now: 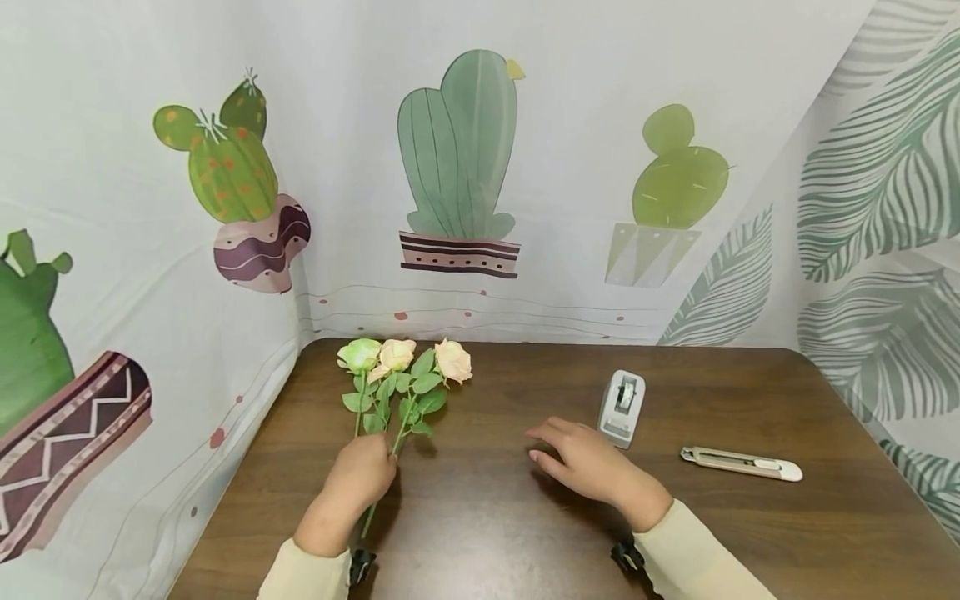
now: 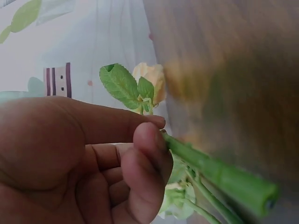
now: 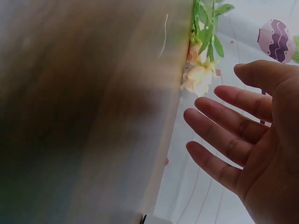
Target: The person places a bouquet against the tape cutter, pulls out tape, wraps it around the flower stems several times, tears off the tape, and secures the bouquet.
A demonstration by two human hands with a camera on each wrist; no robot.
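Observation:
My left hand (image 1: 362, 468) pinches a green rose stem between thumb and fingers, on the left side of the table. That stem (image 2: 224, 177) points toward the camera in the left wrist view, with other stems behind it. At its far end is a peach rose (image 1: 453, 361) with green leaves. Beside it lie a second peach rose (image 1: 396, 355) and a pale green-white rose (image 1: 359, 355); whether the hand also holds their stems is unclear. My right hand (image 1: 585, 460) holds nothing, fingers relaxed and spread, just left of a white tape dispenser (image 1: 622, 408).
A beige utility knife (image 1: 741, 463) lies on the right of the brown wooden table (image 1: 495, 517). Behind the table and along its sides hangs a white cloth (image 1: 570, 167) printed with cacti and leaves.

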